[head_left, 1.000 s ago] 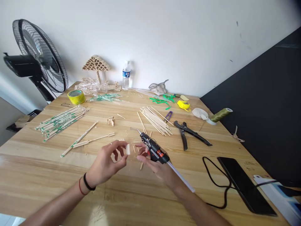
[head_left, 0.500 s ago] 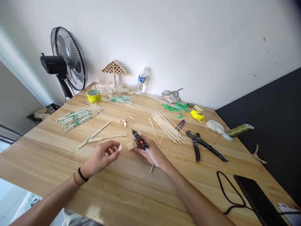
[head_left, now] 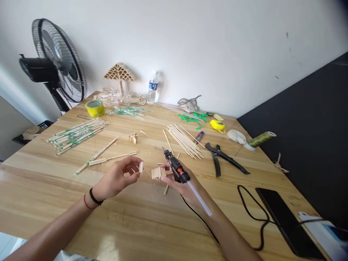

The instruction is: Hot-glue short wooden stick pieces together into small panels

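Observation:
Between the thumb and fingers of my left hand (head_left: 121,177) is a small piece of cut wooden sticks (head_left: 141,167), held upright. My right hand (head_left: 181,183) holds a black hot glue gun (head_left: 174,165), its nozzle pointing up and to the left, with a clear glue stick (head_left: 199,197) out of its back end. The same hand's thumb and fingers also pinch a small panel of short wooden sticks (head_left: 157,173) laid side by side. A narrow gap separates the two wooden pieces. Behind them stands a little stick assembly (head_left: 133,138) on the table.
Loose wooden sticks (head_left: 185,141) and black cutters (head_left: 224,157) lie to the right. Paper-wrapped sticks (head_left: 77,134) and yellow tape (head_left: 95,108) are at the left. A water bottle (head_left: 152,88) and stick tree model (head_left: 119,74) stand by the wall. A phone (head_left: 288,221) lies front right.
My right hand has turned, bringing the glue gun and stick panel more to the right and toward me. My left hand still pinches its small piece. The camera view has shifted right.

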Demonstrator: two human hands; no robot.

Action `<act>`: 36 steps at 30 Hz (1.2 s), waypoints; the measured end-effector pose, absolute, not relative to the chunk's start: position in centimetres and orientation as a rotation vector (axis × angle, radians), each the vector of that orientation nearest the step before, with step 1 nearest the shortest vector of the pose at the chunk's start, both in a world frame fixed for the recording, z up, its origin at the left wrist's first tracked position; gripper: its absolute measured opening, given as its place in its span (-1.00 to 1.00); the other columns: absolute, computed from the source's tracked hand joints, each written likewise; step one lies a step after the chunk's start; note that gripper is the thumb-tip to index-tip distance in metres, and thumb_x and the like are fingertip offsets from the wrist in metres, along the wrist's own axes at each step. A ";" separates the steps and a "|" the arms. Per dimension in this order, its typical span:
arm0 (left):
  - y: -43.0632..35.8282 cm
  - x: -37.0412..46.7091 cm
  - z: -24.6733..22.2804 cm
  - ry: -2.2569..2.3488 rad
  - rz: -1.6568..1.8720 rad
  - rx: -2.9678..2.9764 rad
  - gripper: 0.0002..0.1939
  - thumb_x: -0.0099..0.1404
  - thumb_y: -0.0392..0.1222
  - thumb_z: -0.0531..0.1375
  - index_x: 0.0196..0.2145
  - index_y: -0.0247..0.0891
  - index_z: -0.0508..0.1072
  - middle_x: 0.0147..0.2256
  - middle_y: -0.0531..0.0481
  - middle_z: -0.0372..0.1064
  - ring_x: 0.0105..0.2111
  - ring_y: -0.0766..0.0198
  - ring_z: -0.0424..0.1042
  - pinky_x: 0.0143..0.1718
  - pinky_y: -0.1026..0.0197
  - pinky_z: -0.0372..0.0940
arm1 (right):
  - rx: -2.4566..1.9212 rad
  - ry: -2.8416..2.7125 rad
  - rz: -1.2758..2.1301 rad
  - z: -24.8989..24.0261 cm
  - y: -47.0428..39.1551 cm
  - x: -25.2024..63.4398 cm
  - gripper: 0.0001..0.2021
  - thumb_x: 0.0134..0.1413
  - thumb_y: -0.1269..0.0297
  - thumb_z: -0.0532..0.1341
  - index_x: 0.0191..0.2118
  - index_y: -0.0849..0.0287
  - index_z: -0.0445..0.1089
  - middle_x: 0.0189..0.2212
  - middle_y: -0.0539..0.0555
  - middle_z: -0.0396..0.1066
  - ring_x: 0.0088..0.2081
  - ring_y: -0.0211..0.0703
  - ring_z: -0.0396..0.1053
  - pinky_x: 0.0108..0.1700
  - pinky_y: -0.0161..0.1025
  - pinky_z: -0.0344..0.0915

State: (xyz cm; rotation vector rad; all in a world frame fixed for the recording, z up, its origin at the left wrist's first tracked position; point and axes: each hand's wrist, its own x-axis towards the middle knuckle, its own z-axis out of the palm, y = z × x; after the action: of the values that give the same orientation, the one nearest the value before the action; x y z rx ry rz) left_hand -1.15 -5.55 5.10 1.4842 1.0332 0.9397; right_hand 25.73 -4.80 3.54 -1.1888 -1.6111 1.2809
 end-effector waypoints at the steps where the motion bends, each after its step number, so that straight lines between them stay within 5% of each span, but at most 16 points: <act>1: -5.3 -0.5 5.1 1.013 0.927 1.493 -0.65 0.28 -0.21 0.36 0.00 -0.27 0.49 -0.29 0.00 0.51 -0.30 0.26 0.46 -0.18 0.18 0.40 | -1.189 -1.585 1.276 3.5 -5.2 25.9 -0.60 0.07 0.11 0.43 0.01 0.11 0.48 -0.07 0.15 0.55 -0.36 -0.16 0.54 -0.25 -0.17 0.52; 11: -4.1 2.5 4.8 0.932 0.811 1.482 -0.68 0.27 -0.25 0.34 -0.01 -0.30 0.49 -0.32 0.01 0.45 -0.32 0.28 0.44 -0.21 0.21 0.39 | -1.156 -1.491 1.241 2.4 -6.4 25.9 -0.62 0.12 0.20 0.43 0.04 0.08 0.45 -0.02 0.15 0.56 -0.24 -0.08 0.56 -0.20 -0.14 0.54; 27: -5.9 2.3 4.6 0.986 0.723 1.461 -0.70 0.27 -0.40 0.21 -0.04 -0.27 0.50 -0.39 0.11 0.38 -0.40 0.34 0.38 -0.30 0.27 0.34 | -1.263 -1.692 0.921 1.7 -8.5 25.3 -0.66 0.17 0.26 0.41 0.07 -0.03 0.49 -0.24 0.01 0.58 -0.34 -0.09 0.56 -0.24 -0.20 0.55; 36: -6.5 2.7 4.7 1.033 0.666 1.482 -0.71 0.24 -0.42 0.17 -0.09 -0.26 0.48 -0.40 0.13 0.37 -0.40 0.33 0.37 -0.31 0.27 0.32 | -1.222 -1.725 0.883 1.6 -8.8 25.2 -0.61 0.18 0.33 0.41 0.10 -0.05 0.46 -0.15 0.03 0.61 -0.29 -0.09 0.62 -0.23 -0.26 0.57</act>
State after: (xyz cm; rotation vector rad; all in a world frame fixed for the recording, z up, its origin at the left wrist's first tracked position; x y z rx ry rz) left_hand 2.66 -6.47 4.74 1.4822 1.0332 0.6656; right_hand 25.25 -8.77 1.59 -1.2219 -1.7251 0.8830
